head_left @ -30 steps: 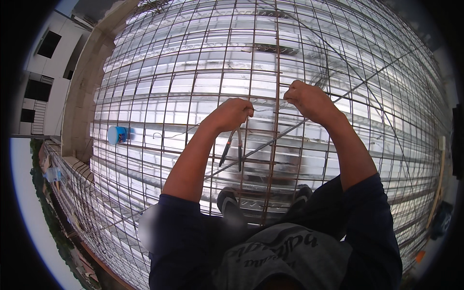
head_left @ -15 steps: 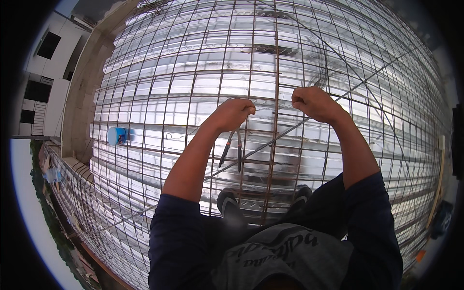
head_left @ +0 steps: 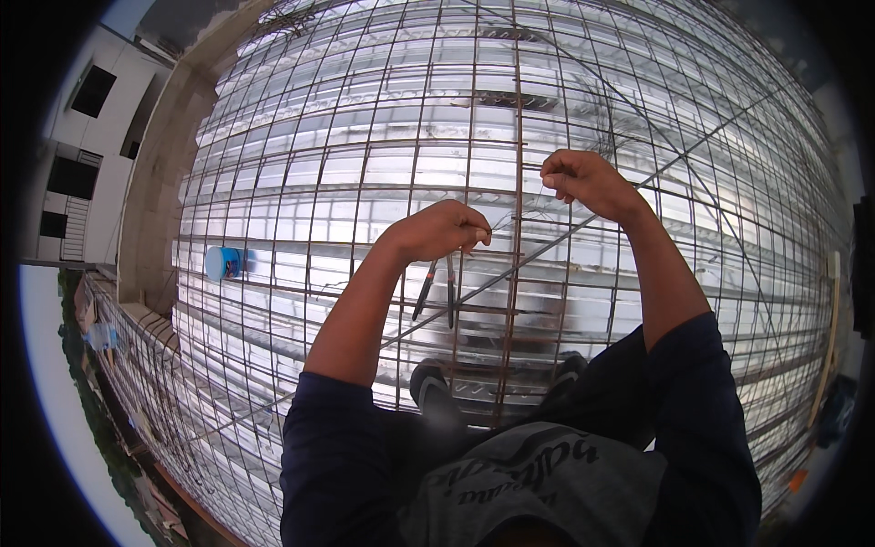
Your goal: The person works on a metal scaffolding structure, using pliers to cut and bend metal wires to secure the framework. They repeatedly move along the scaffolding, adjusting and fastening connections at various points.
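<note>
My left hand (head_left: 445, 230) is closed round the upper end of a pair of pincers, whose head is hidden in the palm. The dark handles of the pincers (head_left: 425, 294) hang down spread apart, with a touch of red on one. My right hand (head_left: 583, 182) is raised a little farther out, thumb and fingers pinched on a thin wire. Between the hands a fine strand of wire (head_left: 527, 215) curves; whether the left fingertips also hold it I cannot tell. Both hands are above a grid of steel reinforcing bars (head_left: 519, 118).
Corrugated shiny metal decking (head_left: 310, 214) lies under the bars. A blue tub (head_left: 222, 263) stands at the left. One bar (head_left: 547, 244) crosses the grid diagonally below my hands. My shoes (head_left: 430, 383) are near the front. A concrete edge beam (head_left: 146, 210) borders the left.
My left hand has come down and slightly right, with the pincers still hanging. My right hand has risen a little and moved left, and its fingers have shifted their pinch.
</note>
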A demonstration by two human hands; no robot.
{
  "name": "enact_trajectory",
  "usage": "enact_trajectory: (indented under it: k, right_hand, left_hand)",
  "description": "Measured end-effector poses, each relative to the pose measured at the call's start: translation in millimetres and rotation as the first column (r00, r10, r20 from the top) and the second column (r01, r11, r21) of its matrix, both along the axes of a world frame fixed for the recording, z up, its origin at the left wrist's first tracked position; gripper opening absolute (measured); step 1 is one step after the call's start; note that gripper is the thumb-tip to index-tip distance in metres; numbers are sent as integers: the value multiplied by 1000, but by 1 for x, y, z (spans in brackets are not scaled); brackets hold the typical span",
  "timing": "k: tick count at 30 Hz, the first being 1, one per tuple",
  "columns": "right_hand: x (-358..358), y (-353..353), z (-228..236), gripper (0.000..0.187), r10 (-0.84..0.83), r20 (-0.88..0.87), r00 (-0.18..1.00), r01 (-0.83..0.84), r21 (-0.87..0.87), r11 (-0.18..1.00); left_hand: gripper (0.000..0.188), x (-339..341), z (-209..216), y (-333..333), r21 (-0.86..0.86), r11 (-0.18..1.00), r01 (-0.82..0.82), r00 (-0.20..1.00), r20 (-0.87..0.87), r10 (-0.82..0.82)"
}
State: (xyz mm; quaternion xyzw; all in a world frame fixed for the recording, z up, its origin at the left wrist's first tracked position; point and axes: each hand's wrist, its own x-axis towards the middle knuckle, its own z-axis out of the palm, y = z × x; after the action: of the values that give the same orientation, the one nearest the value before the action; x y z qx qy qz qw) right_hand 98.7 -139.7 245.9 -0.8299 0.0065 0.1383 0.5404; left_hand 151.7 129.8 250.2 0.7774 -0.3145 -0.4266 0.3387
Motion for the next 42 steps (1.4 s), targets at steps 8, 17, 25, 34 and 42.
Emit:
enact_trajectory:
  k: [8,17,25,34,42]
  right_hand:
    - [-3,-1,-15,23,-37,-186,982,94,313,945]
    - [-10,23,3,61,-37,399,916,177,-320,931]
    - [-13,32,19,26,86,133,987,-54,-224,973]
    - [-12,33,10,24,284,165,945,-230,-284,931]
    - [-11,31,26,21,71,18,997,-70,-48,996]
  left_hand:
    - [31,3,9,-6,-237,890,-391,915,-202,348]
    - [29,1,10,-10,-188,900,-394,919,-78,386]
    - [27,0,-10,-8,-217,945,-243,961,78,265]
    - [29,-9,-2,-12,-52,990,-132,954,265,141]
    - [35,-8,6,-11,-138,962,-234,962,107,250]
